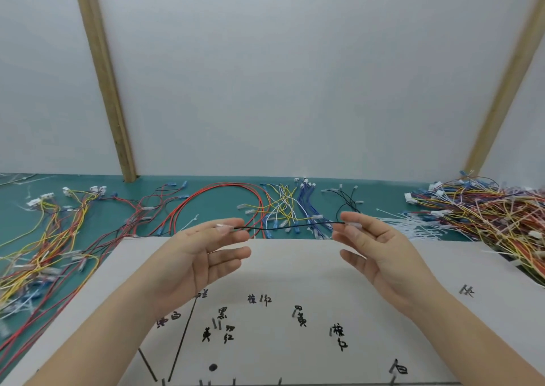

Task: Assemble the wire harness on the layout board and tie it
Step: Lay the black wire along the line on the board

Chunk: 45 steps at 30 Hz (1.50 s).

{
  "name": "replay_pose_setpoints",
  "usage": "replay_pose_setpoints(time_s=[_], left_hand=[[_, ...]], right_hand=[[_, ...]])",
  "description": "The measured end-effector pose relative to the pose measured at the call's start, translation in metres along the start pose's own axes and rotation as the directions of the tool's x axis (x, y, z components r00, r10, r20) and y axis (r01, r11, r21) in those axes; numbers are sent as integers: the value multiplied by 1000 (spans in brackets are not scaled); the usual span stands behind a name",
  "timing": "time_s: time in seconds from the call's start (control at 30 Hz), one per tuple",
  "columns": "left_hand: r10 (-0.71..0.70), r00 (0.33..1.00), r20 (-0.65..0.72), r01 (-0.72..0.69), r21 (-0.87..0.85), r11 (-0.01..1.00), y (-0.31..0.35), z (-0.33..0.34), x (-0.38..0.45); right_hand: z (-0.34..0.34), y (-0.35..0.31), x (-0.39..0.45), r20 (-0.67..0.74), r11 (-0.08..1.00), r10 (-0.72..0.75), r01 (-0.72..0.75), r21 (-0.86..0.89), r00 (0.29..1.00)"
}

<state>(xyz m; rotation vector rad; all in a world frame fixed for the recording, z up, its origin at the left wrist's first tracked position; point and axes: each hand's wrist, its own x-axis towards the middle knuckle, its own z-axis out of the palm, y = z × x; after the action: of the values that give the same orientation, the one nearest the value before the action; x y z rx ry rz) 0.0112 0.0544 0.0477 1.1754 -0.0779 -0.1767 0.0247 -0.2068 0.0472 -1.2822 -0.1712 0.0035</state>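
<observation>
Left hand [203, 255] and right hand [380, 253] each pinch one terminal of black wire [289, 225], held taut above layout board [295, 267]. Wire judged light, limp, thin; grip at ends. Cable ties [407, 223] at 2 o'clock.

Single head-worn view, wide-angle, aimed forward and down. Layout board [295, 267] seen close at 6 o'clock; green table [206, 199] beyond; white wall [280, 75] filling 12 o'clock half.

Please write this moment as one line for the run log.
hands: left, right pinch black wire ends | wire: stretched above layout board
</observation>
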Motion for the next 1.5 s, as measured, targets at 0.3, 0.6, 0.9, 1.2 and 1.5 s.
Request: replay_pose_setpoints(time_s=[0.3,0.6,0.9,1.2,1.5], left_hand=[[-27,999,-19,27,-11,1000,-4,0,0],[-8,1000,-26,8,-9,1000,-2,0,-2],[2,1000,-25,1,86,996,-4,0,-1],[-51,997,52,27,386,922,-8,6,-9],[5,996,85,-78,893,444,15,21,-52]], right_hand=[[-5,4,3,32,998,27,-29,61,999],[-6,5,5,31,998,10,-12,62,999],[-6,7,5,-82,999,11,-15,-45,997],[-1,11,4,-139,996,88,-83,38,986],[18,5,2,-33,996,36,-39,-77,999]])
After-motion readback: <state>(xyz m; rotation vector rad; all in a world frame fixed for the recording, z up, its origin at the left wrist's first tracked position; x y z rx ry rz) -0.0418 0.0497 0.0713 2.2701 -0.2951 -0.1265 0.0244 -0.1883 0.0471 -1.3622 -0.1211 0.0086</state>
